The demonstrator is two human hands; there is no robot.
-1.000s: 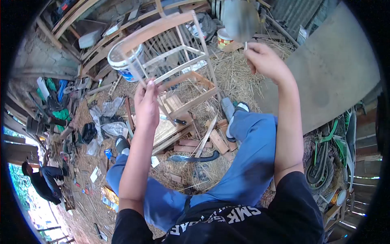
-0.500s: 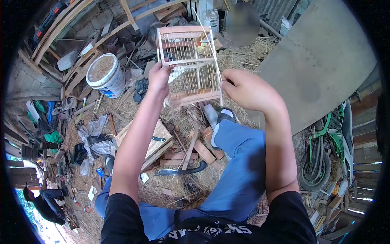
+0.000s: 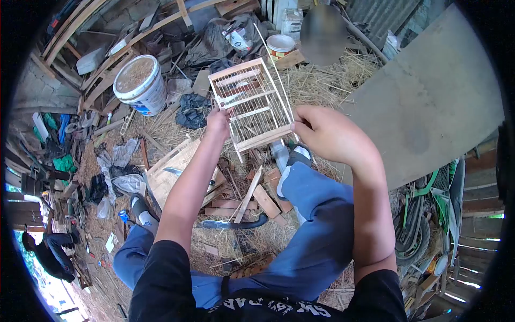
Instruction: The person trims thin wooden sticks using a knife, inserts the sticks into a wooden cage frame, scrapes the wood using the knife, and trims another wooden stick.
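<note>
A wooden birdcage frame (image 3: 252,100) with rows of thin bars is held up in front of me, tilted. My left hand (image 3: 218,122) is closed around its left side post. On the right, my right hand (image 3: 327,131) pinches the lower end of a long thin wooden strip (image 3: 274,65), beside the cage's lower right corner. The strip runs up along the right side and sticks out past the top; whether it touches the cage I cannot tell. Below, a knife (image 3: 173,170) lies on a wooden board (image 3: 185,155), partly hidden by my left forearm.
A white bucket (image 3: 140,88) full of shavings stands at left, a smaller tub (image 3: 280,45) beyond the cage. Wood offcuts (image 3: 266,199) and a dark curved object (image 3: 230,224) lie between my legs. A large grey sheet (image 3: 424,96) leans right. Another person (image 3: 51,252) is far left.
The cage has turned and tilted, its top swinging left and lowering. Both hands keep their hold, the right sitting slightly lower. My view has shifted a little.
</note>
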